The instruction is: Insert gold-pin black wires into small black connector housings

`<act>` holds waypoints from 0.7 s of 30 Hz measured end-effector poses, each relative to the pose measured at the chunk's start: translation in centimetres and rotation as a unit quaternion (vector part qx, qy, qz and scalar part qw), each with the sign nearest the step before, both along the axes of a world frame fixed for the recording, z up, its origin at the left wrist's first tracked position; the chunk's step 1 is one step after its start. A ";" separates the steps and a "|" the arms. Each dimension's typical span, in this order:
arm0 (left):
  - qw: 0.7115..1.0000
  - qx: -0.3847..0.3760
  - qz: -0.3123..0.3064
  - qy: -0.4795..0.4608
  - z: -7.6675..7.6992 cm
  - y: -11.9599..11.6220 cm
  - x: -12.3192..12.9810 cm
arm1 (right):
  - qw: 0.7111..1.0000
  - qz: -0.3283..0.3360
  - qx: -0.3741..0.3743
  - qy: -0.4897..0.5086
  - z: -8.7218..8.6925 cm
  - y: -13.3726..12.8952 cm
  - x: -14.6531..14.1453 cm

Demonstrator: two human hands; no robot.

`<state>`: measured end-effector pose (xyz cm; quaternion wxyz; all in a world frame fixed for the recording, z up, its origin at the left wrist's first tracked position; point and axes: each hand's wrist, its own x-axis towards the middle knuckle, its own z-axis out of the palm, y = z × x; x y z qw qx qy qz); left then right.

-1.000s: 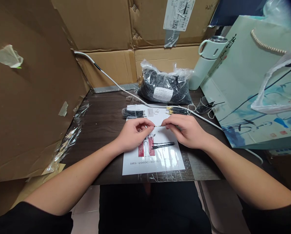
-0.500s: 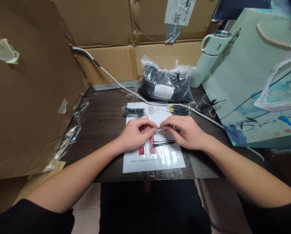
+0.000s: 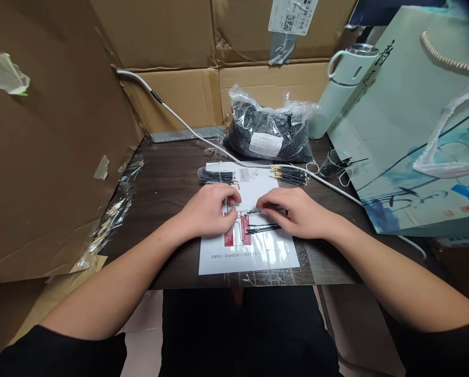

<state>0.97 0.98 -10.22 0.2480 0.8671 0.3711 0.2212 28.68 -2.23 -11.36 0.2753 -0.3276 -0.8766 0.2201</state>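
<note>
My right hand (image 3: 297,213) pinches a thin black wire (image 3: 253,212) between thumb and fingers, its free end pointing left over a printed paper sheet (image 3: 258,262). To the left, my left hand (image 3: 210,212) hovers at the sheet with thumb and forefinger apart and nothing visible between them. Several loose black wires (image 3: 260,230) lie on the sheet just below my right fingers. Beyond my left hand is a clear cup on its side holding a bundle of black wires (image 3: 218,176). Behind my right hand lies a bundle of black wires with gold-coloured ends (image 3: 291,175).
A bag of black wires (image 3: 268,128) stands at the back. A white cable (image 3: 183,125) crosses the table (image 3: 163,183). On the right are a clear cup of black pieces (image 3: 332,165), a pale flask (image 3: 340,86) and a paper bag (image 3: 411,131). Cardboard walls (image 3: 49,157) enclose the left and back.
My left hand has moved left, away from my right fingertips, and its thumb and forefinger have parted. My right hand stays nearly in place with the wire. The camera view has shifted slightly.
</note>
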 end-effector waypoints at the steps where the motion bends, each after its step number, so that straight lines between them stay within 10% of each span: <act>1: 1.000 -0.003 -0.007 0.001 -0.1 0.0 0.0 | 1.000 0.002 -0.002 -0.001 0.0 0.0 0.0; 21: 0.995 -0.020 -0.039 0.086 0.0 0.1 -0.5 | 0.993 0.069 -0.090 -0.004 1.1 0.7 0.7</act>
